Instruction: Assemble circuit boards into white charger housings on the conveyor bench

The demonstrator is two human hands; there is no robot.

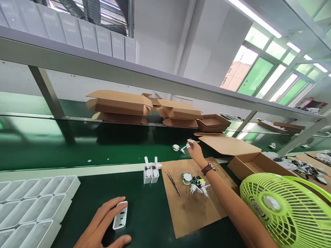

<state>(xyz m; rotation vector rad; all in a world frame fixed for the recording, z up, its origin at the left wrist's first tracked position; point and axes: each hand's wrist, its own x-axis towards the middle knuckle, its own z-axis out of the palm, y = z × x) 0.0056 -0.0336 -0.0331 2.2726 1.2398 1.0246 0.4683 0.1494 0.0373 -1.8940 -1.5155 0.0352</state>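
Note:
My left hand (106, 224) lies at the front of the dark green bench, fingers spread around a white charger housing (120, 217) with several port openings. The index finger rests on the housing's far end, while the thumb stands apart from it. My right hand (194, 150) reaches out over the green belt with white covers on its fingertips. Index finger and thumb look slightly apart, close beside a white plug (183, 150). A round white part on a small board (176, 147) lies left of that plug. Whether the fingertips touch the plug is hard to see.
Tweezers (173, 182), circuit boards (193, 179) and white plugs (200, 189) lie on a cardboard sheet (186, 220). Two filled housings (151, 175) stand upright beside it. White housings (38, 206) line the left. A green fan (281, 210) and open carton (256, 167) are right.

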